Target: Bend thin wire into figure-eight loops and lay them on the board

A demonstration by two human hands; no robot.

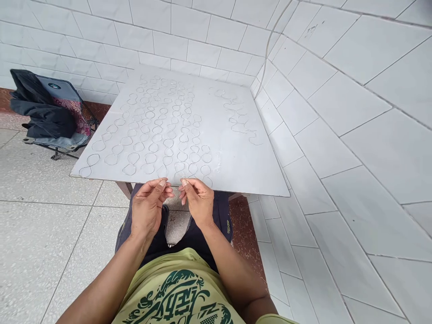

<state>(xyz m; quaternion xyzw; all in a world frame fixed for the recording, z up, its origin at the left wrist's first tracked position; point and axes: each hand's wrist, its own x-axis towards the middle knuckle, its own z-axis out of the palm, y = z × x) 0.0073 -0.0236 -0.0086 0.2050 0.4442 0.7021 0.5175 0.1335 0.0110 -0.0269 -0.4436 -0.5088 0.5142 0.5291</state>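
Observation:
My left hand (148,204) and my right hand (200,201) face each other at the near edge of a white-topped table (236,166). On each hand the thumb is pressed against the forefinger in a pinch. Whatever lies in the pinches is too fine to make out. Just beyond my fingertips, thin figure-eight loops (90,166), seemingly of wire, lie in rows over the left and middle of the tabletop. Several loose, curved wire pieces (243,131) are scattered towards the right side.
A folding chair (72,108) with dark clothing (47,117) on it stands to the left. White tiled walls (189,27) close in behind and to the right of the table. A cable (267,49) hangs in the corner. My legs are under the table edge.

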